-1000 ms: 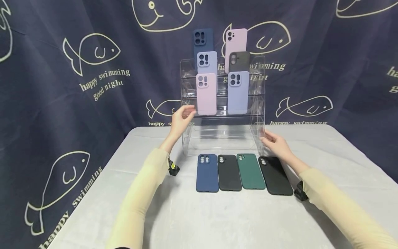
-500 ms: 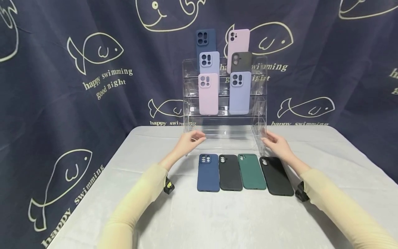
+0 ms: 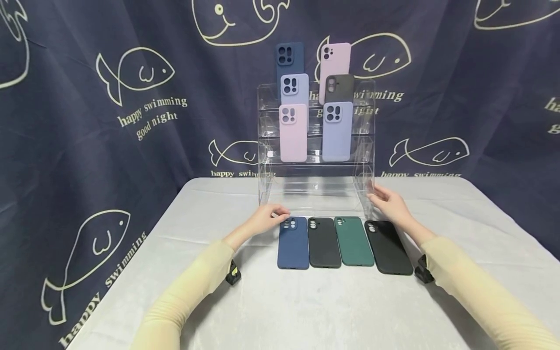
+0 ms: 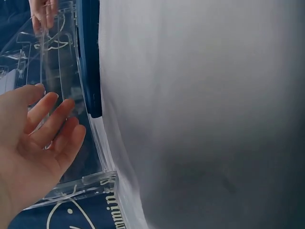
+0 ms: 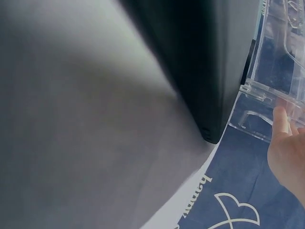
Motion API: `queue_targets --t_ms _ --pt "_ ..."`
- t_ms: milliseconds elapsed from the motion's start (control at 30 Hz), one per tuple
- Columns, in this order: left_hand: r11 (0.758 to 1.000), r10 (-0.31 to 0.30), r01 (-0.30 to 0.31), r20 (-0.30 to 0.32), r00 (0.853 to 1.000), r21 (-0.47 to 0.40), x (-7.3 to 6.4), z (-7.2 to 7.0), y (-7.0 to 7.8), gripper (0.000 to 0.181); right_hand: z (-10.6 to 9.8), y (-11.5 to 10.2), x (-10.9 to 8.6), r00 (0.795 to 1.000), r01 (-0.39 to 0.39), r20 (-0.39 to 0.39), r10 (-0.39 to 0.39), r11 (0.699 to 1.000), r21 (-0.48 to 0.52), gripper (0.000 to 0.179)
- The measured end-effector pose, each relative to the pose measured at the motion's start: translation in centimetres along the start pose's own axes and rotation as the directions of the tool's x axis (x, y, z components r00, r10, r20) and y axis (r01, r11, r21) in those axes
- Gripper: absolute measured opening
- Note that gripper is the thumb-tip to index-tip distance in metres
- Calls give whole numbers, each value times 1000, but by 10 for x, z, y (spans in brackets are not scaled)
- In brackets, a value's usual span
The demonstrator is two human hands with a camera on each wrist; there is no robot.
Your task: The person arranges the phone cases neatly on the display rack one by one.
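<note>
Matte dark blue oblong phone case [image 3: 293,250], just by the left hand [image 3: 266,219]
Lies flat on the pale grey tablecloth [image 3: 280,311], leftmost in a row of four, camera end at the far side, probably for easy reach; rounded corners, square raised camera block. Fingers loosely bent and parted near the top edge, pinching nothing; touching or not, cannot tell. Alongside, a black oblong phone case [image 3: 324,246], a dark green oblong phone case [image 3: 355,245] and a slanted second black phone case [image 3: 389,250]. Behind, a clear plastic tiered stand [image 3: 317,190], bearing six upright phone cases [image 3: 293,141], stepped up presumably for keeping every camera end in sight. Right hand [image 3: 391,203] at the stand's right side, perhaps for steadying; pinching or only touching, cannot tell. Beyond, a navy curtain [image 3: 175,126] with pale fish outlines.
</note>
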State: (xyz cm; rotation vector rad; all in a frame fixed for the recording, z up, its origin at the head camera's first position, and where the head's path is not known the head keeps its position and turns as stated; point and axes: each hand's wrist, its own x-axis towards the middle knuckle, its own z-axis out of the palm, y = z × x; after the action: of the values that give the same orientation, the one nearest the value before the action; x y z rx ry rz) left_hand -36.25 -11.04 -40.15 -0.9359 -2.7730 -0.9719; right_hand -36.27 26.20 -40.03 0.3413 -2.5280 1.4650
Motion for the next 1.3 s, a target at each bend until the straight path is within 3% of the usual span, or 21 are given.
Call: queue_targets --t_ms 200,500,733,867,1033,1300 --pt "999 -43 40 105 994 25 -3 1 -2 23 0 2 0 1000 0 2 0 1000 12 58" --pt "999 -2 8 168 986 -37 -7 -2 -2 11 0 2 -3 1000 -4 -23 3 1000 -16 60" --pt "991 -97 111 168 981 -75 -7 -2 -1 26 0 0 -2 1000 5 -21 -5 1000 -28 60" --pt "989 -114 131 202 973 -74 -9 -1 -4 32 1 0 -3 1000 11 -14 -11 1000 -10 59" --pt "984 -164 174 233 959 -24 -10 -1 -5 40 1 0 -2 1000 0 -7 0 1000 10 60" --pt "970 -236 243 242 941 0 -10 -2 0 36 1 -3 -3 1000 15 -21 -16 1000 -24 57"
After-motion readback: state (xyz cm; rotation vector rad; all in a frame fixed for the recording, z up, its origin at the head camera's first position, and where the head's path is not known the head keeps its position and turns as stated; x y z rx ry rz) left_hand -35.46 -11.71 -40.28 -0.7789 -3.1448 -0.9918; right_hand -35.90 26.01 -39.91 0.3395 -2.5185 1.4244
